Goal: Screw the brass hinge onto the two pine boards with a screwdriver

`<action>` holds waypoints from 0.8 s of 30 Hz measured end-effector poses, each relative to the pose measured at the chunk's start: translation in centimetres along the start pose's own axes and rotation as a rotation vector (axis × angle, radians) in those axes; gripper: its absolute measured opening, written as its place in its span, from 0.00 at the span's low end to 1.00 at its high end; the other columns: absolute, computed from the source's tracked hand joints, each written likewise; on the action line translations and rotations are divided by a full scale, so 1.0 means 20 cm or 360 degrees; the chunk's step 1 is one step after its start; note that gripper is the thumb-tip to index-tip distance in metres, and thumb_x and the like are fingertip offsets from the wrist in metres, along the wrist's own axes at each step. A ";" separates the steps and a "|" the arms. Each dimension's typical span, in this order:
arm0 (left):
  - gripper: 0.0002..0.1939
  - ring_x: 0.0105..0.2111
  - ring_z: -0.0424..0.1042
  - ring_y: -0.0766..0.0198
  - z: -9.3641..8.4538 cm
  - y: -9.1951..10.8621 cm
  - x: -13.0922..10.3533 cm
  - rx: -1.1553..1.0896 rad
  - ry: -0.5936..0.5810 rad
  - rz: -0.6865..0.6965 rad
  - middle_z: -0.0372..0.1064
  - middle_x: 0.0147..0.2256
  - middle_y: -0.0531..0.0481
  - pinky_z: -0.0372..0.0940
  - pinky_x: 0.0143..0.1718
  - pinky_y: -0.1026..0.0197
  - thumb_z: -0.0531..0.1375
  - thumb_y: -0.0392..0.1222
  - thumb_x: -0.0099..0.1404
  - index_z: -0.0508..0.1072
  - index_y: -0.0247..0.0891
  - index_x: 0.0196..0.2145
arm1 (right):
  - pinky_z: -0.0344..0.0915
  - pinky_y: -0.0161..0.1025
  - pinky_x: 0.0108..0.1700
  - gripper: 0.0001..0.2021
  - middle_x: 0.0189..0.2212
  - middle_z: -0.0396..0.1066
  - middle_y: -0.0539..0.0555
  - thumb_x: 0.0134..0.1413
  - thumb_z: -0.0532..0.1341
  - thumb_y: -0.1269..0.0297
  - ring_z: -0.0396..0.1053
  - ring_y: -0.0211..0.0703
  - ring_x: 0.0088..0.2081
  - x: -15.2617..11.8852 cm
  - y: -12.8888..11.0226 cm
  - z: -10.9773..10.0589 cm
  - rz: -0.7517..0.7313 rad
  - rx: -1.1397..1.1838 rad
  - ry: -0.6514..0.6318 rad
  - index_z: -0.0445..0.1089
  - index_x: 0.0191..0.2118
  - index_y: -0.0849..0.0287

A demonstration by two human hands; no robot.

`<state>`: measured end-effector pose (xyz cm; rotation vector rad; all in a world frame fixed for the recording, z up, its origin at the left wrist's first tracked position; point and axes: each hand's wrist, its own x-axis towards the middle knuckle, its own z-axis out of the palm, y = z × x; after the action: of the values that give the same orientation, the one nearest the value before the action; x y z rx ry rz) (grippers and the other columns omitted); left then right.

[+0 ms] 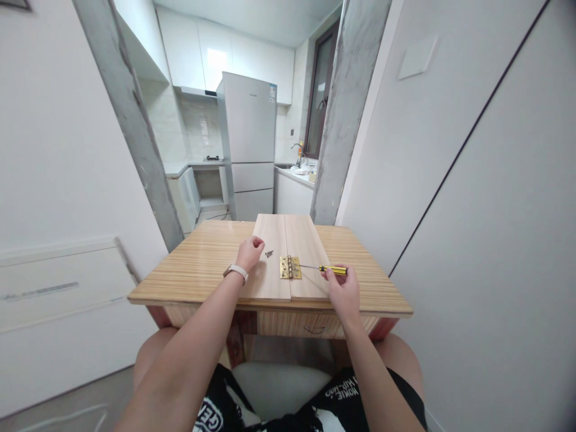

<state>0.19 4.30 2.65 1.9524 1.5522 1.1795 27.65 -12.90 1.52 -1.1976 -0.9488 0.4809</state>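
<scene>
My right hand (344, 294) is closed around the yellow and black handle of a screwdriver (333, 270). The screwdriver lies nearly level, its thin shaft pointing left to a brass hinge (290, 267). The hinge rests open and flat across the seam between two pale wooden boards (269, 231). Over the left board, my left hand (249, 253) has its fingers drawn together; whatever they may hold is too small to make out. A small pile of screws (269, 254) sits on that board just right of my left fingertips.
Both boards lie on a striped wooden table (202, 258) with a drawer handle (315, 329) at its front. Walls stand close on both sides. Beyond the table are a grey fridge (249, 132), white cabinets and a sink counter (294, 177).
</scene>
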 end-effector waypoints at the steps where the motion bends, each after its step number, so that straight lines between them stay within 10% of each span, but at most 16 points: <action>1: 0.05 0.39 0.79 0.59 0.00 -0.03 0.01 0.0002 0.0020 -0.0032 0.81 0.38 0.45 0.71 0.44 0.59 0.61 0.35 0.69 0.79 0.38 0.37 | 0.77 0.50 0.46 0.25 0.38 0.81 0.57 0.54 0.70 0.41 0.83 0.53 0.39 -0.01 0.01 -0.01 0.0009 -0.0003 -0.0001 0.67 0.45 0.55; 24: 0.16 0.57 0.74 0.50 0.01 -0.16 -0.08 0.0500 -0.0270 0.0248 0.78 0.54 0.40 0.64 0.63 0.51 0.57 0.40 0.74 0.77 0.38 0.55 | 0.74 0.49 0.53 0.19 0.43 0.79 0.57 0.57 0.70 0.50 0.79 0.50 0.46 0.03 -0.07 0.00 -0.0128 0.0138 0.0083 0.70 0.47 0.55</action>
<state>-1.66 3.85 -0.44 2.3442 1.5967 0.8361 27.83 -12.90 3.00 -1.0848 -0.9191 0.4203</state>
